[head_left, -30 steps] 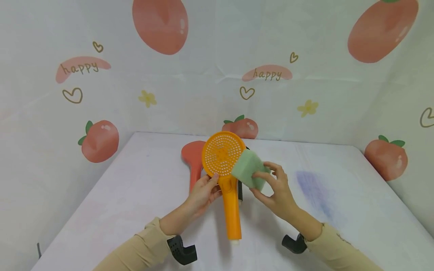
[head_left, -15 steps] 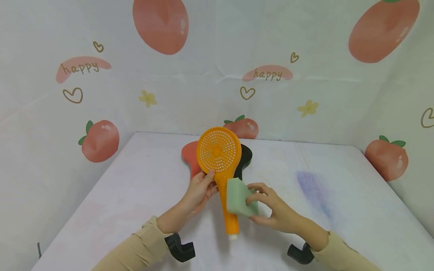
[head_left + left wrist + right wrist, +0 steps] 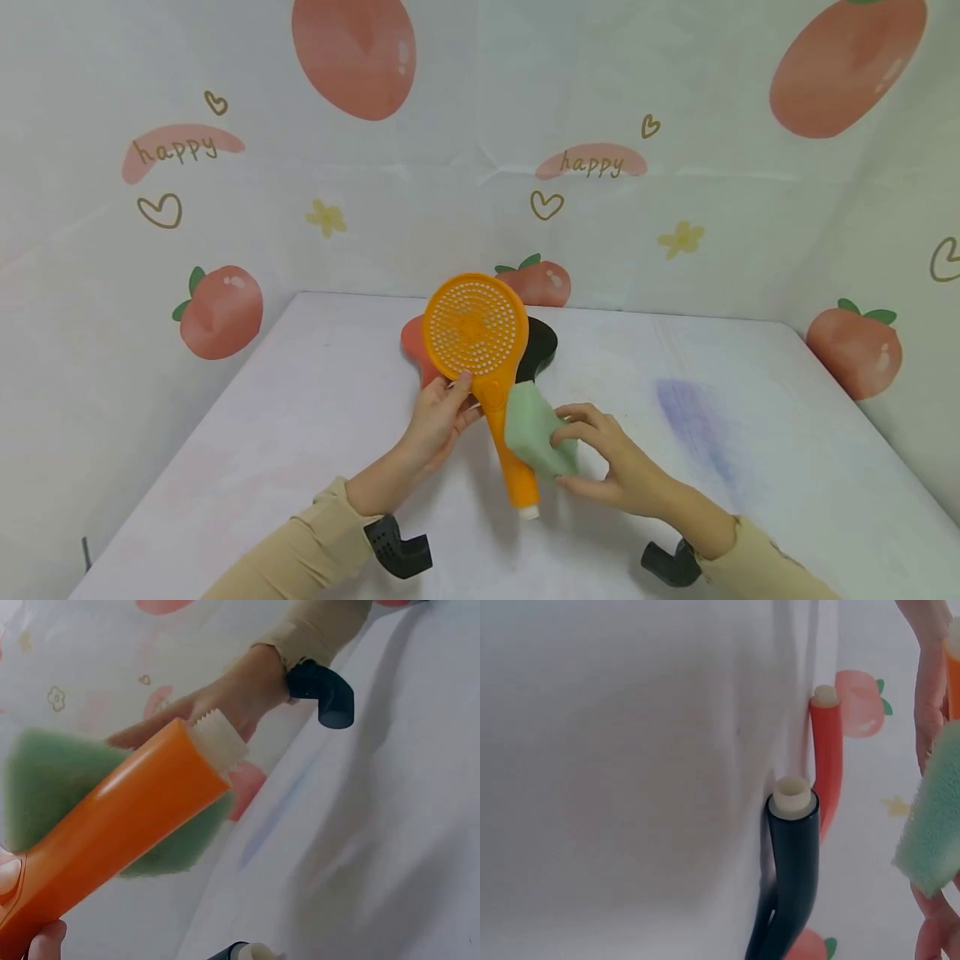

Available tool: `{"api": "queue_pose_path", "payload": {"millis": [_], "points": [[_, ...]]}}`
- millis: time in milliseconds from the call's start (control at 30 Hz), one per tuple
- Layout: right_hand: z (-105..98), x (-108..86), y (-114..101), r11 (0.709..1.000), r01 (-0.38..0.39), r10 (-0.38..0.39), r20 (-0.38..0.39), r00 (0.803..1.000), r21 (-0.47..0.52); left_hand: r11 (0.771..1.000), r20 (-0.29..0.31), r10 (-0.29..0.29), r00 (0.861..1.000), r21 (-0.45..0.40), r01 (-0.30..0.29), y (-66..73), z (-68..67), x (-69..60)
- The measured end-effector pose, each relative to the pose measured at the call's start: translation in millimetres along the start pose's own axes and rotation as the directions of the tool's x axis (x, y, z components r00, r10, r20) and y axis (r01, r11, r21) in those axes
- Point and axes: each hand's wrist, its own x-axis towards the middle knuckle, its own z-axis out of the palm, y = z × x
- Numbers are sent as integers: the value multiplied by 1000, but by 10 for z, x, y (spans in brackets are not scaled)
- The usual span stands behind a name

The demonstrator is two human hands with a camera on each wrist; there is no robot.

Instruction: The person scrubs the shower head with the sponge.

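An orange shower head, its perforated face toward me, is held up over the table by my left hand, which grips it at the neck with the thumb in front. Its handle slants down to the right and ends in a white threaded connector, seen in the left wrist view. My right hand pinches a pale green sponge between thumb and fingers. That sponge lies against the right side of the handle, just below the neck. In the right wrist view the sponge shows at the right edge.
Behind the orange one, a red shower head and a black shower head lie on the white table, partly hidden. Their handle ends show in the right wrist view. A patterned cloth backdrop rises behind the table.
The sponge has gone from the edge of the perforated face down to the handle, then slightly back up. The shower head has shifted up and left, its handle swinging right.
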Motion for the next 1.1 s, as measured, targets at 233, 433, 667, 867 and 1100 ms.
{"api": "queue_pose_path", "payload": {"millis": [233, 433, 667, 867, 1100], "points": [[41, 107, 12, 995, -42, 49, -83, 995, 90, 1000, 42, -14, 999, -13, 15, 6, 32, -15], [54, 38, 39, 980, -50, 59, -42, 997, 194, 999, 4, 3, 1000, -47, -3, 33, 22, -7], [32, -62, 20, 960, -105, 96, 45, 994, 261, 999, -13, 30, 999, -36, -31, 73, 2, 2], [39, -97, 49, 961, -15, 3, 43, 999, 275, 999, -24, 43, 999, -29, -44, 85, 4, -3], [59, -152, 79, 966, -35, 24, 45, 999, 257, 999, -59, 39, 998, -20, -40, 95, 4, -17]]}}
